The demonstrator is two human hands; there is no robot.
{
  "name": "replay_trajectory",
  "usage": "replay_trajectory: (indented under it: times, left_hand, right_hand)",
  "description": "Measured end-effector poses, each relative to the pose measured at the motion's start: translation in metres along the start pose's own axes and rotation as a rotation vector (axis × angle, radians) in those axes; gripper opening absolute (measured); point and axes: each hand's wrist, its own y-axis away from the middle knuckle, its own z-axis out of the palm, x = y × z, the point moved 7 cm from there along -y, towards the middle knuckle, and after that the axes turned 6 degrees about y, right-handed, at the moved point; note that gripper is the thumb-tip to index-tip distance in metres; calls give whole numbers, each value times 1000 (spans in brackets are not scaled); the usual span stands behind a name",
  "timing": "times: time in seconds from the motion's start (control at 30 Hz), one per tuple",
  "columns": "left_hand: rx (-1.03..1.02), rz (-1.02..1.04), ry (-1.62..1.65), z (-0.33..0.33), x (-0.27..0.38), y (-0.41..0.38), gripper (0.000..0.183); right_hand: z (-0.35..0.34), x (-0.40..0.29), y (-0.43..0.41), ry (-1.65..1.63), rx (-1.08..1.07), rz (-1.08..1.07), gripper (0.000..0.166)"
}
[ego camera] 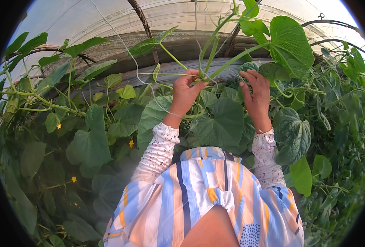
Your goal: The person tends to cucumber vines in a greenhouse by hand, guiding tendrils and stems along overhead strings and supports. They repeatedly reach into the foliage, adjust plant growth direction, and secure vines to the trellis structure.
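Note:
My left hand (187, 91) pinches the green stem of a cucumber vine (203, 75) at a leaf joint, between thumb and fingers. A pale twine (200, 52) comes down from above and loops around the stem just by those fingertips. To the right, my right hand (256, 94) is raised with thumb and forefinger apart, close to a thin strand and a curled leaf (249, 66). Whether the strand touches its fingertips is hard to tell. From the held joint a thick leaf stalk (238, 60) runs up to a broad leaf (290, 46).
A second, slack twine (129, 51) hangs at left and crosses my left wrist. Dense vines with leaves (222, 123) and small yellow flowers (131, 143) surround me. Behind them rise a plastic greenhouse cover (176, 18) and its dark frame poles (143, 20).

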Motion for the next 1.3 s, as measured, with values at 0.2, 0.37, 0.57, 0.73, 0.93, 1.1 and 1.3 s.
replay_trajectory:
  times: [0.2,0.37,0.57,0.73,0.93,1.1,1.3]
  left_hand:
    - [-22,-79,-113,14,-9,1,18]
    - [-76,-64,-45,18,-12,5,18]
    - [-105,-107,119,19,-14,15,16]
    - [-210,-99,129,25,-13,19,20]
    - [-139,-89,129,20,-11,11,21]
    - [-127,-52,-99,27,-10,2,25]
    - [-178,-145,-234,44,-34,-2,43]
  right_hand:
    - [31,-26,4,-356,-262,129,26]
    - [46,-21,5,-396,-195,104,20]
    - [73,-20,-2,-1224,-275,426,15]
    - [86,-21,8,-1356,-441,551,18]
    - [93,-11,21,-1539,-557,642,14]
    - [83,-8,16,-1167,-464,522,13]
    - [130,11,67,-1026,-375,675,27]
